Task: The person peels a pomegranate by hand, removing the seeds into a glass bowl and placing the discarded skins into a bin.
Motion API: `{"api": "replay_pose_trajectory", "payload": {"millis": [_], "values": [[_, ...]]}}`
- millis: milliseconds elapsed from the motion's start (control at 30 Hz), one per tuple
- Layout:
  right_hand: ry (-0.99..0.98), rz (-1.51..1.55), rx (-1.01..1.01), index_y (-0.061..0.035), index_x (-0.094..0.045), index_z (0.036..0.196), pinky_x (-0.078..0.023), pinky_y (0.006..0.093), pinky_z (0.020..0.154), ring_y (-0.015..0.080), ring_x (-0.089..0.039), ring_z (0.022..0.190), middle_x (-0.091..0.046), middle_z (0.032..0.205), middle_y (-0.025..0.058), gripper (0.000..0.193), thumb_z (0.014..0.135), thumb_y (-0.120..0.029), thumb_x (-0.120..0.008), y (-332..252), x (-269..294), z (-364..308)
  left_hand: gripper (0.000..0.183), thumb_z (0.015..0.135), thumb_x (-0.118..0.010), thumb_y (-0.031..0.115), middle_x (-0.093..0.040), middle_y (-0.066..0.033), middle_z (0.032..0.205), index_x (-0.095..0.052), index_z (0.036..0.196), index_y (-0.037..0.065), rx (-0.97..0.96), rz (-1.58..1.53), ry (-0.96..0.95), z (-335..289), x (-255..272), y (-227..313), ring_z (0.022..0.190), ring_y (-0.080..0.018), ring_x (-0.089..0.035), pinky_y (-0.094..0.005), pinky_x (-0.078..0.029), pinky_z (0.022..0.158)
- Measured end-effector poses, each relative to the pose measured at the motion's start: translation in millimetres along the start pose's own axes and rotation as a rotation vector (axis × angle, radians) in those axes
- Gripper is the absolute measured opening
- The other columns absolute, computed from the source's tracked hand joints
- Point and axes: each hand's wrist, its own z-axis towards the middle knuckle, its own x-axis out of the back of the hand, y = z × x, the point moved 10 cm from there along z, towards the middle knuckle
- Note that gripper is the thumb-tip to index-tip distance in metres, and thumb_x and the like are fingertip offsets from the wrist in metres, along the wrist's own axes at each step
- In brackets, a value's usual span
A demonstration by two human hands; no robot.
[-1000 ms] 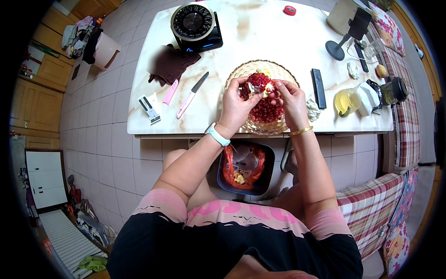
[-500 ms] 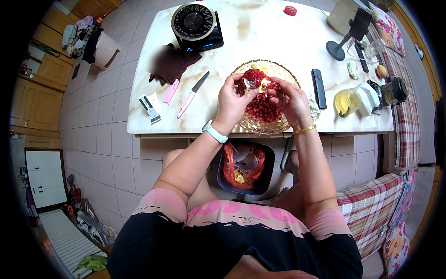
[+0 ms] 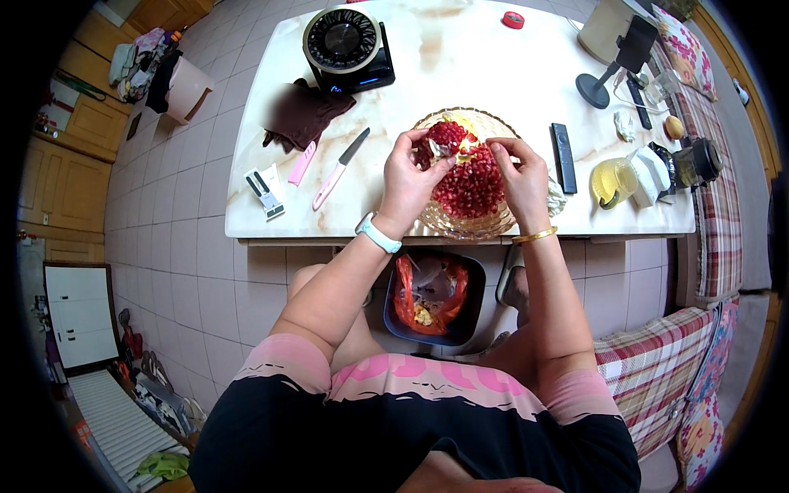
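Observation:
Over the amber glass bowl point(image 3: 491, 122), my left hand point(image 3: 408, 179) is closed around a peeled pomegranate piece point(image 3: 448, 138) with red seeds and bits of pale pith. Close to its right side is my right hand point(image 3: 526, 182), thumb and forefinger pinched together and the other fingers curled. Whatever may be between those fingertips is too small to make out. Loose pomegranate seeds point(image 3: 470, 191) are heaped in the bowl beneath both hands.
Left of the bowl lie a pink-handled knife point(image 3: 341, 168), its pink sheath point(image 3: 302, 163) and a dark cloth point(image 3: 308, 115). A black remote point(image 3: 564, 158) lies to the right, near a glass jug point(image 3: 614, 181). Below the table edge stands a lined bin point(image 3: 433, 296).
My right hand has drawn slightly right, off the pomegranate piece, and its fingers have curled into a pinch. More of the seeds below now show. My left hand stays on the piece.

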Motion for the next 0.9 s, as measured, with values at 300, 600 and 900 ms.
{"api": "replay_pose_trajectory", "payload": {"millis": [300, 600, 900], "values": [[-0.127, 0.236, -0.096, 0.0041, -0.07, 0.099, -0.054, 0.0253, 0.072, 0.0118, -0.068, 0.077, -0.073, 0.085, 0.0093, 0.022, 0.09, -0.016, -0.073, -1.3, -3.1, 1.5, 0.051, 0.082, -0.073, -0.008, -0.061, -0.0128, 0.12, -0.047, 0.126, -0.004, -0.076, -0.003, -0.13, -2.5, -13.6, 4.8, 0.111, -0.0181, -0.061, -0.0304, -0.052, 0.097], [-0.236, 0.483, -0.289, 0.0026, -0.068, 0.099, -0.049, 0.0203, 0.062, 0.008, -0.062, 0.072, -0.07, 0.086, 0.0045, 0.022, 0.089, -0.015, -0.075, 6.9, -7.9, -1.7, 0.052, 0.082, -0.074, -0.007, -0.059, -0.011, 0.124, -0.047, 0.127, -0.003, -0.077, -0.066, -0.199, -2.8, -20.0, 4.0, 0.116, -0.0171, -0.059, -0.0302, -0.049, 0.102], [-0.258, 0.492, -0.4, 0.0019, -0.068, 0.098, -0.042, 0.0169, 0.053, 0.0042, -0.056, 0.065, -0.067, 0.08, 0.0018, 0.023, 0.091, -0.019, -0.074, 19.3, -8.1, -5.1, 0.053, 0.083, -0.077, -0.003, -0.059, -0.01, 0.123, -0.048, 0.128, -0.003, -0.039, -0.164, -0.288, -5.8, -28.9, 6.1, 0.116, -0.0172, -0.058, -0.0316, -0.048, 0.104]]}}
